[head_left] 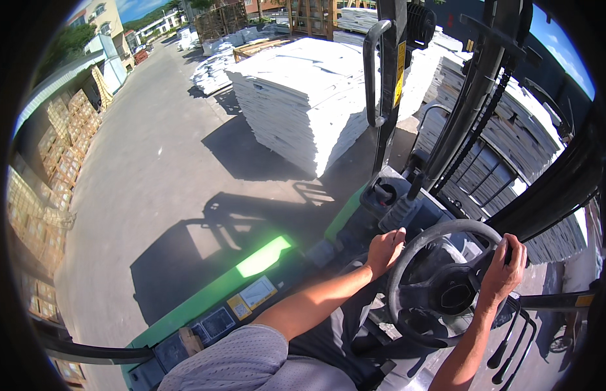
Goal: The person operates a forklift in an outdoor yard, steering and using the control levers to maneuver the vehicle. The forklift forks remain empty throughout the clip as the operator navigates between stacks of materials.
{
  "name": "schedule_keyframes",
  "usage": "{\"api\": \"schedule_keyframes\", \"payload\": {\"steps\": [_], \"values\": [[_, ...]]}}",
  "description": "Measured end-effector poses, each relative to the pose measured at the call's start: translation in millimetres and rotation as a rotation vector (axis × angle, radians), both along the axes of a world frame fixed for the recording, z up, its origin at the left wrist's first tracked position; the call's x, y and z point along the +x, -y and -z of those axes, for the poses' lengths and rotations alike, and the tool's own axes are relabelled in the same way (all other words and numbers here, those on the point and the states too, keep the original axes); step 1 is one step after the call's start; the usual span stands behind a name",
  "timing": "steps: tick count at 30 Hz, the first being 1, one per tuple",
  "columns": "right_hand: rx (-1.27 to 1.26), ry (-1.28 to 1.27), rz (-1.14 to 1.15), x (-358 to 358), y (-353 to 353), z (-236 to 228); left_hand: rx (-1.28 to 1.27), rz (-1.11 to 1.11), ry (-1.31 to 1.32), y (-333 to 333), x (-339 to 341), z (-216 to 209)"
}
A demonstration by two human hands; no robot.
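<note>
A black steering wheel [407,257] stands in front of me in the cab of a forklift. My right hand [503,270] is wrapped round the right side of its rim. On the other side, my left hand [386,253] is closed right beside the left rim, below a lever with a ribbed grey boot [399,214]. Whatever lies under its fingers is hidden. Several thin black-knobbed levers [505,348] rise to the right of the wheel, near my right forearm. The green side panel [224,293] of the forklift runs along my left.
Ahead stands a tall stack of white slabs [303,98], with another slab stack [518,130] behind the dark mast [472,98]. A black post with a grab handle [374,72] rises front left. Netted crates [61,150] line the far left of the paved lane [133,156].
</note>
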State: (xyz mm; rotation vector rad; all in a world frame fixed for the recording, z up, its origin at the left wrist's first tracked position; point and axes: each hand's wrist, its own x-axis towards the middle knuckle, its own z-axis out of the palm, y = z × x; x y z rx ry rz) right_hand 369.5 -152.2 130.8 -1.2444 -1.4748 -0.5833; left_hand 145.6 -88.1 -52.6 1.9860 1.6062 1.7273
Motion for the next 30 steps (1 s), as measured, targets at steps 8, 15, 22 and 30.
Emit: {"api": "schedule_keyframes", "payload": {"steps": [8, 15, 22, 30], "values": [[0.035, -0.102, 0.063, 32.7, 124.9, 55.0, -0.117, 0.162, 0.254, 73.9, -14.2, 10.9], [0.048, -0.117, 0.060, 20.9, 254.5, 95.2, -0.251, 0.153, 0.411, 157.4, -22.5, 12.7], [0.056, -0.135, -0.019, 40.6, 350.2, 181.3, -0.163, 0.182, 0.527, 231.9, 2.0, 52.6], [-0.034, -0.135, -0.190, 66.1, 415.6, 249.8, -0.129, 0.052, 0.292, 264.1, 42.5, 113.8]]}}
